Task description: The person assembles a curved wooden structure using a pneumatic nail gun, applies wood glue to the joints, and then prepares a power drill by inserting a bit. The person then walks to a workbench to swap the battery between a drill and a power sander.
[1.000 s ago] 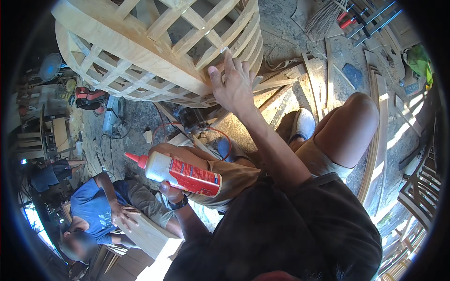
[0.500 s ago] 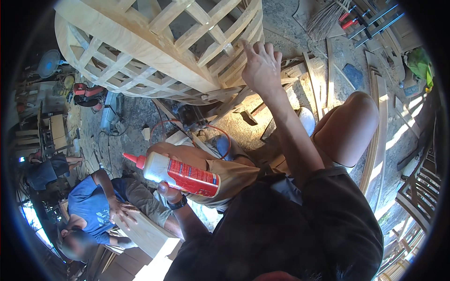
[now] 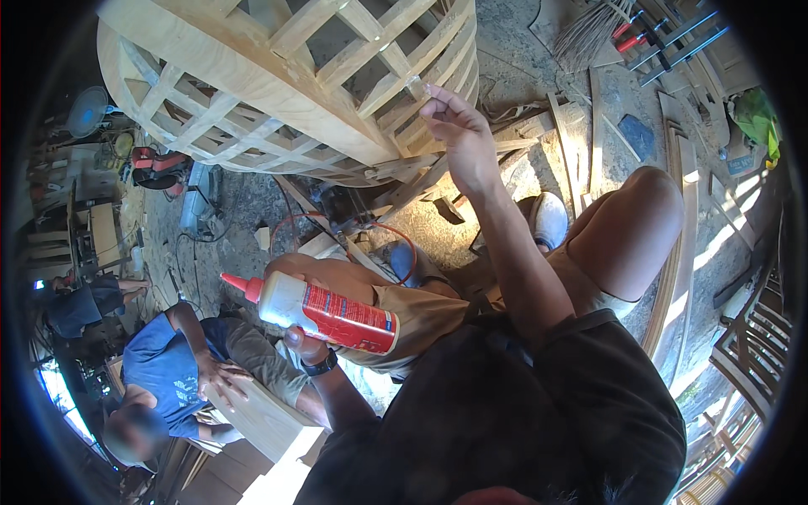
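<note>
A red-and-white glue bottle with a pointed red nozzle lies tilted in my left hand, its tip toward the left. My left thumb shows at the near side; the other fingers are mostly hidden behind the bottle. My right hand reaches to the right edge of a curved wooden lattice frame. Its fingers are bent and apart, with the index fingertip at a slat beside a pale, shiny patch. I see nothing held in that hand.
On the left, another person in a blue shirt rests a hand on a wooden board. A red-and-black power tool stands beyond. Wood strips and a red hose lie around my feet. Clamps are at the far right.
My right hand has turned and shifted slightly down along the lattice edge, its fingers now pointing left at the slat. The left hand and glue bottle stay nearly still.
</note>
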The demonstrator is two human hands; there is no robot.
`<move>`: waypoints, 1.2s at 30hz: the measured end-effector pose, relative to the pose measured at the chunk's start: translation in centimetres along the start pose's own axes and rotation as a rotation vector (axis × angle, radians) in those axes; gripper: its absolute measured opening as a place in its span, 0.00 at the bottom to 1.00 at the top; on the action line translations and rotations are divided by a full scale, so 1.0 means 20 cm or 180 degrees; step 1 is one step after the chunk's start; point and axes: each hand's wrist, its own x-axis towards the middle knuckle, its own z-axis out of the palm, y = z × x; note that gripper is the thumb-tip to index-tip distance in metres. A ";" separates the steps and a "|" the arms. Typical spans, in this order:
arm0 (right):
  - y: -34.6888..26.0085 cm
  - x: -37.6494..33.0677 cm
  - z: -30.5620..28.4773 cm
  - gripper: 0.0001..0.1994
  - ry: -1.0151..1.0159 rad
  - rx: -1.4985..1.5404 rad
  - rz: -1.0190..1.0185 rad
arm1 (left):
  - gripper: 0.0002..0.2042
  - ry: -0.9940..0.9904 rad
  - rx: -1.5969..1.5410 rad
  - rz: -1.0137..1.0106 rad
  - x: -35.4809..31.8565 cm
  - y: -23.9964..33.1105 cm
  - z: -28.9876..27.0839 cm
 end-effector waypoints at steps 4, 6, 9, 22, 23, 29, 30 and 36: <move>0.09 -0.02 0.12 0.31 0.0337 -0.0851 -0.0572 | 0.46 0.0011 0.0005 -0.0005 0.00 0.00 -0.01; 0.13 -0.02 0.16 0.33 0.0368 -0.1290 -0.0860 | 0.46 0.0016 0.0015 0.0003 0.00 0.00 -0.01; 0.14 0.00 0.21 0.39 0.0317 -0.2049 -0.1096 | 0.46 0.0006 -0.0004 -0.0017 0.01 0.00 0.00; 0.12 -0.04 0.21 0.50 0.0506 -0.3946 -0.0719 | 0.46 0.0044 0.0014 -0.0017 0.00 -0.01 0.00; 0.12 -0.05 0.20 0.50 0.0482 -0.3944 -0.0770 | 0.46 0.0046 0.0009 -0.0018 0.00 -0.01 0.00; 0.09 -0.03 0.26 0.50 0.0464 -0.3759 -0.1079 | 0.46 0.0023 0.0021 -0.0015 0.01 -0.01 0.00; 0.09 -0.03 0.25 0.50 0.0468 -0.3750 -0.1083 | 0.46 0.0023 0.0025 -0.0008 0.01 0.00 0.00; 0.08 -0.05 0.23 0.51 0.0469 -0.3867 -0.1040 | 0.46 0.0027 0.0042 -0.0016 0.01 -0.01 0.01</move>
